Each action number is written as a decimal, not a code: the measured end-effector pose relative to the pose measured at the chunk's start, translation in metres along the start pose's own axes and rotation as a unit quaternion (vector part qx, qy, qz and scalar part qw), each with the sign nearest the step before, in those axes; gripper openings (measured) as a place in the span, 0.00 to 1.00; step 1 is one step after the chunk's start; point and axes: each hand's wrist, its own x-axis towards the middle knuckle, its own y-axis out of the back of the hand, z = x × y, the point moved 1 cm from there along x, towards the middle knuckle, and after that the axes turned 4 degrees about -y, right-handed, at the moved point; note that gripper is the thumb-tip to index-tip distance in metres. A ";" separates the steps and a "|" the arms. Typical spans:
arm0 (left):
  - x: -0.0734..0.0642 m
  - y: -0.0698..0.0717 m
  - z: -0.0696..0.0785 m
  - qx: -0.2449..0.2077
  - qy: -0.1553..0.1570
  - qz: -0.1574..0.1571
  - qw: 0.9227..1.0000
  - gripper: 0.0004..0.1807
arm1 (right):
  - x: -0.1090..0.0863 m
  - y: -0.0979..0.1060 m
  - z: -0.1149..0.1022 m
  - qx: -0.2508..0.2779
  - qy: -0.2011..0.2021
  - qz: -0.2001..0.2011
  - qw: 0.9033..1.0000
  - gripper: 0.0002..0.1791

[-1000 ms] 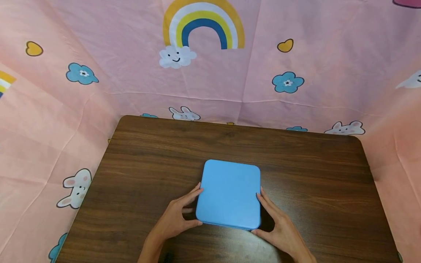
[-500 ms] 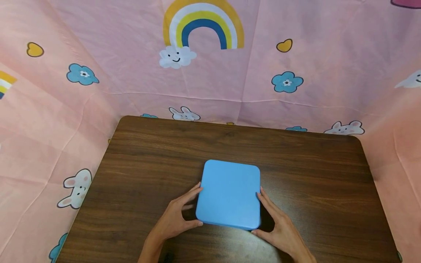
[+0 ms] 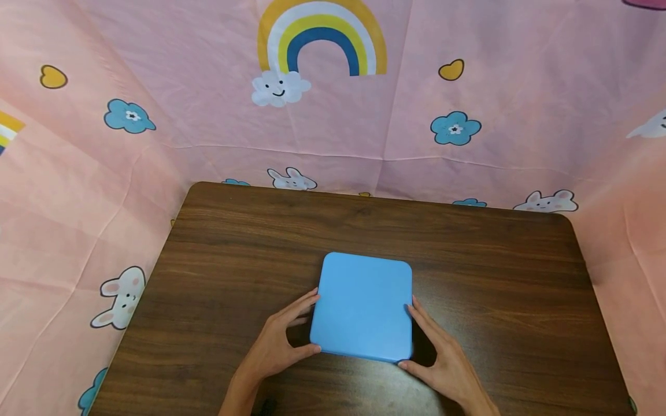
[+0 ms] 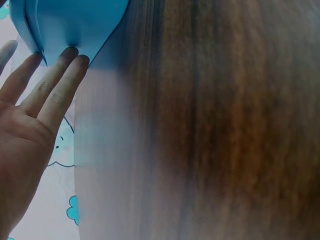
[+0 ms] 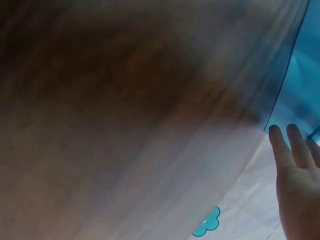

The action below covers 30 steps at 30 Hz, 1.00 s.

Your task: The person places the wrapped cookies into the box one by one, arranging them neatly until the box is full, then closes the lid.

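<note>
A square blue lidded box (image 3: 362,306) with rounded corners lies flat on the wooden table, lid side up. My left hand (image 3: 270,346) holds its left near corner, the thumb at the front edge and the fingers along the left side. Opposite it, my right hand (image 3: 447,364) grips the right near corner the same way. In the left wrist view, long fingertips of the left hand (image 4: 37,120) press the side of the box (image 4: 82,25), where a seam runs. The right wrist view has the right hand's (image 5: 297,185) fingertips against the blue side wall (image 5: 307,70).
The dark brown wooden table (image 3: 234,248) has rounded far corners. Pink cloth (image 3: 343,115) printed with rainbows, flowers and rabbits hangs behind it and along both sides. A small black object (image 3: 267,406) shows beside the left wrist at the bottom edge.
The left thumb and fingers have shifted up very slightly along the box. The box and the right hand stay nearly where they were.
</note>
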 end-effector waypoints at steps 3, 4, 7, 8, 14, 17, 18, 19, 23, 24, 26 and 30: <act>-0.001 -0.001 0.000 -0.002 0.003 0.000 1.000 0.47 | -0.001 -0.001 0.000 0.009 0.004 0.001 1.000 0.56; -0.001 -0.001 0.001 -0.006 0.003 0.000 1.000 0.47 | -0.001 -0.001 0.001 0.011 0.008 0.001 1.000 0.56; -0.002 -0.001 0.000 -0.015 0.006 -0.002 1.000 0.46 | -0.001 -0.002 0.001 0.004 0.007 0.005 1.000 0.56; -0.001 -0.001 0.000 -0.020 0.007 -0.003 1.000 0.46 | -0.001 -0.002 0.002 0.001 0.006 0.006 1.000 0.56; -0.001 -0.001 -0.001 -0.030 0.009 -0.010 0.999 0.46 | -0.001 -0.002 0.000 -0.003 -0.017 0.009 1.000 0.59; -0.001 -0.001 -0.002 -0.026 0.008 -0.006 1.000 0.46 | -0.002 -0.002 0.000 0.005 -0.020 0.010 1.000 0.59; 0.000 -0.001 -0.003 -0.022 0.008 -0.002 1.000 0.46 | -0.002 -0.002 0.000 0.010 -0.018 0.010 1.000 0.58; 0.000 0.000 -0.003 -0.018 0.007 0.002 1.000 0.46 | -0.002 -0.002 0.001 0.020 -0.014 0.009 1.000 0.58; 0.003 0.002 -0.003 -0.001 -0.012 0.022 1.000 0.46 | -0.001 -0.002 0.003 0.052 -0.003 0.008 0.999 0.55; 0.004 0.003 -0.003 0.003 -0.018 0.027 0.999 0.46 | -0.001 -0.001 0.004 0.056 -0.003 0.007 0.998 0.54; 0.006 0.005 -0.004 0.015 -0.029 0.035 0.999 0.45 | 0.000 0.000 0.004 0.054 -0.005 0.009 0.998 0.53; 0.011 0.011 -0.008 0.042 -0.033 0.043 0.998 0.43 | 0.003 0.005 0.006 0.045 -0.013 0.018 0.999 0.51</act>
